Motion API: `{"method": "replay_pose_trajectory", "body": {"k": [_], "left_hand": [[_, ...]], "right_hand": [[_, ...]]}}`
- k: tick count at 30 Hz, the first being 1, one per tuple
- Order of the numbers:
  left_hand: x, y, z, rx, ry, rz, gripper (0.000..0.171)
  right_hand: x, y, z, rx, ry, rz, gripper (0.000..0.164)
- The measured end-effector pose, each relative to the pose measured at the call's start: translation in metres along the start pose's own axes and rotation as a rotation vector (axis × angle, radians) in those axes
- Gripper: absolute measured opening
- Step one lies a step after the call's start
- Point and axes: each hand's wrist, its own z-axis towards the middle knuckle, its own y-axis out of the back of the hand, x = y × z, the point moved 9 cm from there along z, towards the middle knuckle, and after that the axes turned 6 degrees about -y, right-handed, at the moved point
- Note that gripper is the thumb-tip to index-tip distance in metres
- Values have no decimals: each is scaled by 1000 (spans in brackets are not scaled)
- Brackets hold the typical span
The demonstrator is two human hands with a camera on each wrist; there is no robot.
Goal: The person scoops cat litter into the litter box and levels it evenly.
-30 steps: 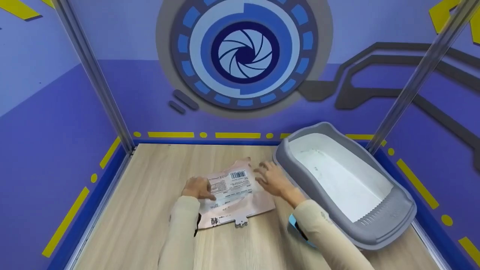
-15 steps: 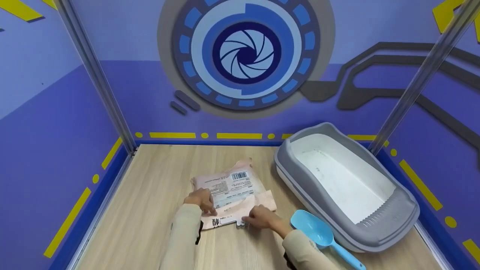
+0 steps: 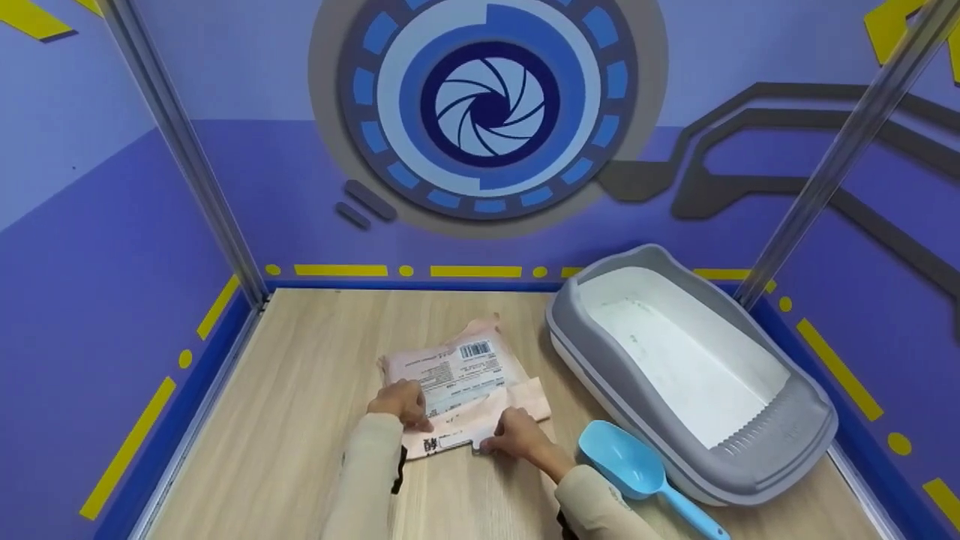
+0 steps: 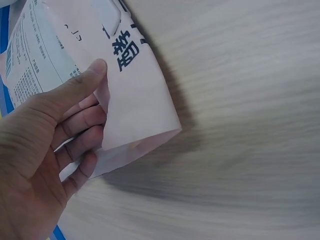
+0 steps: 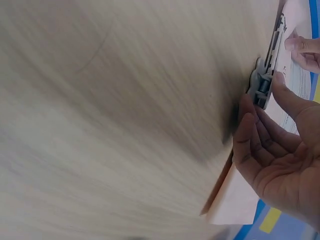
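A pale pink printed bag (image 3: 459, 375) lies on the wooden table, its near edge folded over toward the back. My left hand (image 3: 401, 399) holds the left part of that fold. In the left wrist view, the thumb of the left hand (image 4: 55, 120) lies on top of the fold and the other fingers curl behind it. A whitish spring clip (image 5: 260, 82) sits on the folded edge. My right hand (image 3: 517, 433) pinches this clip between thumb and fingers, as the right wrist view shows. The right end of the fold (image 5: 237, 200) sticks out beyond the right hand.
A grey and white litter box (image 3: 592, 352) stands at the right. Between it and the right forearm lies a light blue scoop (image 3: 626, 459), handle toward me. Blue-purple panels with metal posts (image 3: 184, 157) enclose the table (image 3: 315, 330) at the back and sides.
My right hand has come from beside the bag's upper right down to the clip. The bag's right edge has been folded over. The scoop, partly covered before, shows fully. The left hand shifted slightly nearer.
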Motion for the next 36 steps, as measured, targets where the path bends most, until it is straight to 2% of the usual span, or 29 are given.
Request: {"method": "replay_pose_trajectory", "body": {"k": [6,13,16,21,23,25,32,36], "left_hand": [[-6,-1,-1,-26,-14,-11,23],[-9,-4,-2,-1,49,34,23],[-9,-4,-2,7,61,27,21],[-10,-3,-5,4,64,3,21],[-10,-1,-5,-2,62,-5,21],[-11,0,-5,-6,58,-7,21],[-14,1,-12,-12,71,-30,23],[-16,1,-12,-2,75,-27,21]], "right_hand": [[-8,8,2,-100,-23,48,28],[-19,4,-5,-149,-126,188,41],[-21,0,-8,-113,-189,371,34],[-33,-17,-13,-38,-366,809,16],[-38,-20,-13,-35,-412,930,11],[-40,-22,-13,-31,-438,1002,11],[-43,-33,-11,28,-498,1114,18],[-45,-34,-9,34,-544,1100,18]]}}
